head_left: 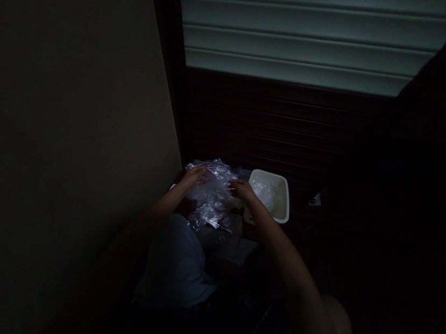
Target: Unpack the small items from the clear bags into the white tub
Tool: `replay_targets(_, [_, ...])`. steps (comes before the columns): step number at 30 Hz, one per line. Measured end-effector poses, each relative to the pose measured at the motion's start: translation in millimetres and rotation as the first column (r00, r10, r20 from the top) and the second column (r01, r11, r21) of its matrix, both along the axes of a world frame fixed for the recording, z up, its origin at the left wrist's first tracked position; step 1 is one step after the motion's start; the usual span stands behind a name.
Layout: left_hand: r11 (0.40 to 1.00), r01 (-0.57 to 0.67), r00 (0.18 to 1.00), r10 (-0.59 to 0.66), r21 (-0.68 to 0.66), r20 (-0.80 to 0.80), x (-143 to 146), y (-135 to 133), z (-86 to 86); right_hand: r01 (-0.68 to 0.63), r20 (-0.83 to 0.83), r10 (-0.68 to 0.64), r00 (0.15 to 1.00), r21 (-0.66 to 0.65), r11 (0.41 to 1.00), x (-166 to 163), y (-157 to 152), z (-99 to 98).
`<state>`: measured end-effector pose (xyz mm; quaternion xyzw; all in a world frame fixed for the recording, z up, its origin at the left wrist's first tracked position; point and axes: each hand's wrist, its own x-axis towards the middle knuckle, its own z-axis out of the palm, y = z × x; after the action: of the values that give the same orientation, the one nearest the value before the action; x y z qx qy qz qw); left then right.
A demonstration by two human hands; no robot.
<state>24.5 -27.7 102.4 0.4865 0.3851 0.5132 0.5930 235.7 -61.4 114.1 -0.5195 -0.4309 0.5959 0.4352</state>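
Observation:
A heap of clear, crinkled plastic bags lies in front of me on a dark low surface. My left hand rests at the heap's left side with its fingers stretched out. On the right side of the heap, my right hand reaches in with fingers apart, touching or just over the plastic. The picture is very dark, so the fingertips are hard to make out. Just right of that hand stands a white plastic basin, with some clear plastic inside it.
A plain wall rises close on my left. Ahead is a dark slatted panel with pale slats above. My knee is just below the heap. A small pale scrap lies right of the basin.

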Motion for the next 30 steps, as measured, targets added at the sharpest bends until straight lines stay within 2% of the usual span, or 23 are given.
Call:
replay_targets(6, [0.999,-0.004,1.000,0.005,-0.039,0.005,1,0,0.4,0.001,-0.123,-0.009,0.992,-0.062,0.998,-1,1,-2.2])
replay_targets(15, [0.989,0.131,0.988,-0.124,-0.073,0.088,13,-11,16.4,-0.039,-0.102,0.043,0.994,0.038,0.999,-4,-2,-8.3])
replay_targets(20, [0.980,0.147,0.980,-0.126,-0.131,0.152,15,-15,25.6,-0.047,-0.061,0.053,0.997,0.102,0.994,-5,5,-16.0])
replay_targets(26, [0.975,0.177,0.943,-0.129,-0.133,0.308,11,-13,25.7,0.126,-0.062,-0.116,0.991,0.197,0.972,0,11,-20.0])
replay_targets(30, [0.966,0.212,0.923,-0.148,-0.148,0.356,9,-12,27.4,0.197,-0.123,-0.176,0.977,0.195,0.961,4,11,-21.8])
